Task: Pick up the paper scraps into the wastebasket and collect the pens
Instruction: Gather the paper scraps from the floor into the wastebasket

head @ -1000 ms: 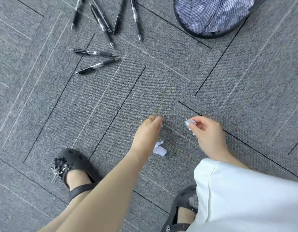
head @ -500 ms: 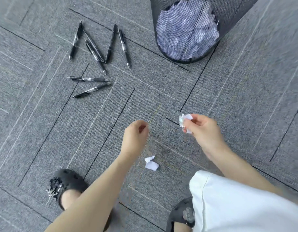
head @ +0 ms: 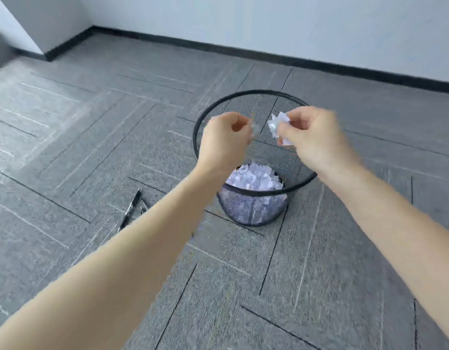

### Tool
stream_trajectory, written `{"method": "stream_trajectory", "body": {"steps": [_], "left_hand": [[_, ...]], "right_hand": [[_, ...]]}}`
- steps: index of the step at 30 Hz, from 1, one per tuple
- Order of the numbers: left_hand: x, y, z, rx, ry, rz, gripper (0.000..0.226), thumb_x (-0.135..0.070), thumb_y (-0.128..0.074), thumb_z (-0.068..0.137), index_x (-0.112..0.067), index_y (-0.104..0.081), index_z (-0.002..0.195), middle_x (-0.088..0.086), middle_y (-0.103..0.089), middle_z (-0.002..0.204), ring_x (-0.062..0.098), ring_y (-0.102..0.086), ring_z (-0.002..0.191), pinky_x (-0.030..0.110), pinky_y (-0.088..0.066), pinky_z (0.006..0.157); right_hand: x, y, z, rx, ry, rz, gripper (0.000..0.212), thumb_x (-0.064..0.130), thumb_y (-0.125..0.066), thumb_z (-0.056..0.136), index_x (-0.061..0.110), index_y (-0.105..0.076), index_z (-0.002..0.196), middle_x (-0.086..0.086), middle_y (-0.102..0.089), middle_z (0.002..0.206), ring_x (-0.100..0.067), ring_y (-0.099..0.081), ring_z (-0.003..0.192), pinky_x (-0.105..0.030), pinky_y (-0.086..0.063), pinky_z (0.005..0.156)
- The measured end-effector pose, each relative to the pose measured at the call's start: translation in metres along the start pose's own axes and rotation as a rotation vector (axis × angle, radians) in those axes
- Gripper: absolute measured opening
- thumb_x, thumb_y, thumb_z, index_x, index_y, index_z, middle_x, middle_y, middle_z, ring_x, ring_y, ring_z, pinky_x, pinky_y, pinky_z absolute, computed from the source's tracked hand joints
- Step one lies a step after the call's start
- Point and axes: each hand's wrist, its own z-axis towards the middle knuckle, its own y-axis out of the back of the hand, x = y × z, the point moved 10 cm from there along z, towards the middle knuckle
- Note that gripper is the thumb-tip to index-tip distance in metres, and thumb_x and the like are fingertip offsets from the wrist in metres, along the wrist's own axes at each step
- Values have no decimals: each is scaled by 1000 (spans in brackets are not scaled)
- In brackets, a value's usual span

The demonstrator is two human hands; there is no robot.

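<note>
Black wire mesh is forming the wastebasket (head: 253, 210), a round bin tapering from a wide hoop rim to a narrower base and standing upright on the carpet floor (head: 331, 261). Through the fine weave, and over the near rim, a heap of crumpled white paper scraps (head: 253, 176) is showing in its bottom.

Both hands are hovering over the open mouth of the basket, near each other but not touching. The right hand (head: 316, 140) is pinching a wrinkled white scrap (head: 277, 126) between thumb and fingertips, the paper jutting out toward the other hand in sharp creased folds. The left hand (head: 224, 140) is curled with its fingertips drawn together at something small and pale; blur is making it impossible to tell whether that is a bit of paper or only a smear.

Grey carpet tiles with a ribbed, woven texture, thin dark seams and faint light stripes are covering the floor. Left of the basket, a slim black pen (head: 131, 207) is lying on the carpet, partly hidden behind the left forearm, with another pen tip just beside it. A dark skirting strip (head: 243, 50) is running along the pale wall.
</note>
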Motion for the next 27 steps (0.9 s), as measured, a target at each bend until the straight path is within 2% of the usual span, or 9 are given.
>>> {"method": "stream_trajectory", "body": {"steps": [3,6,8,11,13,17,22,24,27], "left_hand": [[21,-33,11,170,72,273,20,-23,-48,92,-14,-62,82,3,-47,58,14,-35,46,21,-26,41],[34,-45,11,200,66,393,30,-22,-47,92,0,-65,83,2,-40,53,14,-29,44,25,-24,44],[37,-41,11,132,20,365,21,-12,-50,89,-5,-70,90,3,-59,67,12,-40,50,22,-34,53],[42,-36,4,82,2,349,24,-2,-50,84,-11,-69,95,4,-68,91,14,-55,68,23,-43,63],[44,-38,3,90,-14,341,18,-3,-51,83,-11,-66,90,4,-68,89,19,-63,77,29,-50,69],[41,-40,1,107,-47,382,4,-17,-59,83,-14,-62,82,1,-66,84,21,-62,80,36,-53,76],[42,-38,-12,78,-99,446,9,-13,-56,82,-14,-64,87,-2,-66,85,21,-60,84,37,-50,80],[38,-31,-19,52,-106,348,8,-11,-56,83,-15,-62,87,-8,-61,78,15,-59,80,33,-50,80],[35,-2,-53,-102,-100,57,7,-10,-59,83,-16,-60,84,-13,-57,72,3,-53,69,17,-47,69]], "right_hand": [[-35,-14,12,110,-71,-352,31,29,-52,88,9,-55,64,-2,-51,59,-15,-46,53,-29,-35,49],[-52,-17,11,127,-30,-482,25,31,-55,87,12,-63,73,-1,-62,72,-17,-55,67,-29,-40,59],[-49,-11,10,59,41,-428,6,20,-61,83,17,-66,83,4,-63,82,-13,-57,77,-27,-44,69],[-47,-6,4,9,83,-350,7,13,-63,81,19,-64,83,5,-61,80,-11,-57,75,-26,-48,70],[-49,-5,1,0,87,-349,2,18,-64,81,18,-65,80,5,-63,77,-11,-58,74,-28,-48,69],[-45,-7,-2,-12,132,-407,17,24,-57,86,14,-72,86,1,-69,80,-13,-60,73,-31,-50,67],[-48,-3,-9,-103,169,-343,10,16,-56,84,16,-66,86,4,-64,82,-7,-56,74,-17,-46,67],[-45,4,-14,-184,183,-271,9,14,-56,84,16,-63,88,3,-63,87,-5,-54,75,-7,-41,69],[-26,14,-45,-286,320,-69,8,11,-55,87,11,-62,92,1,-59,90,-4,-54,80,-15,-44,77]]}}
